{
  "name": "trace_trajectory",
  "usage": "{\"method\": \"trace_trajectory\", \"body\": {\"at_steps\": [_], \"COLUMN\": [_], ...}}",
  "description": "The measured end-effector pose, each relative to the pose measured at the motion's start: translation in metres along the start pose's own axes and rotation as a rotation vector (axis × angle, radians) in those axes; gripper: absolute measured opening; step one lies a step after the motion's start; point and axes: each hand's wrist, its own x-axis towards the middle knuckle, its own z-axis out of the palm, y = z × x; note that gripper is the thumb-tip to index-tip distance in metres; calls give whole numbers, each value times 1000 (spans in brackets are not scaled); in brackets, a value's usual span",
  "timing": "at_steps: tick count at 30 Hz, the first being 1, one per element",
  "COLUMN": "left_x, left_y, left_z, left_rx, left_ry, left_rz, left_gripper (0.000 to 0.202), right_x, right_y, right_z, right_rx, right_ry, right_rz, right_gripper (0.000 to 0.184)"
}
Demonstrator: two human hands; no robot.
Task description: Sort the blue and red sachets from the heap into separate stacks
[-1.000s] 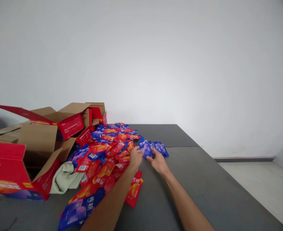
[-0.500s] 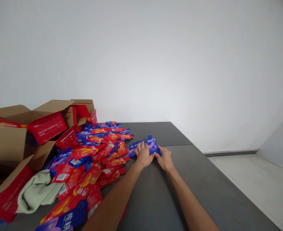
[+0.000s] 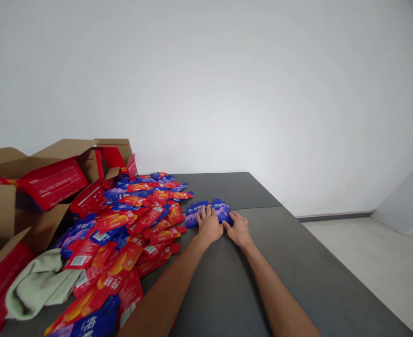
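Note:
Blue-and-purple spouted pouches (image 3: 193, 218) lie side by side on the dark table, their notched tops facing the wall. My left hand (image 3: 209, 226) rests on them with its fingers spread, covering the part where they meet. At the lower right corner of the right-hand blue pouch (image 3: 221, 210), my right hand (image 3: 238, 228) has its thumb and fingers closed on the edge. Both thumbs sit close together at the near side. How many pouches overlap under my left hand is hidden.
A heap of red and blue pouches (image 3: 146, 220) spreads over the table's left side. Beyond it stand opened red cardboard boxes (image 3: 54, 182). A pale green cloth (image 3: 39, 283) lies at the near left. The table (image 3: 297, 276) ends at a slanting right edge above a pale floor (image 3: 353, 243).
The right-hand blue pouch has come down flatter and level with its neighbour, my hands staying around it. The view has shifted slightly, so the boxes and heap appear further left.

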Motion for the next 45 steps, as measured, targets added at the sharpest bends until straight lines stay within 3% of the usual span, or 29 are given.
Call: {"method": "trace_trajectory", "body": {"at_steps": [6,12,20,26,31,35,40,45], "left_x": [-6,-25,-57,-90,-125,-153,-186,-216], "left_y": [-1,-6,-35,-76,-122,-159,-199,-231], "left_z": [-4,-19,-38,-68,-95,-114,-134,-148], "left_rx": [-19,-39,-21,15,48,67,57,69], "left_ry": [19,24,74,111,155,173,141,122], "left_rz": [16,6,-62,-149,-191,-199,-166,-110], "left_gripper": [77,79,79,73,58,58,56,41], "right_x": [-3,-14,-36,-63,-89,-110,-142,-171], "right_y": [-1,-13,-50,-102,-147,-181,-219,-241], "right_z": [-1,-8,-5,9,24,40,56,63], "right_rx": [0,-39,-34,24,63,76,97,58], "right_ry": [10,43,88,75,18,-43,-143,-312], "right_rz": [-10,-11,-87,-194,-301,-360,-489,-673], "right_gripper": [60,59,55,48,40,37,22,14]}}
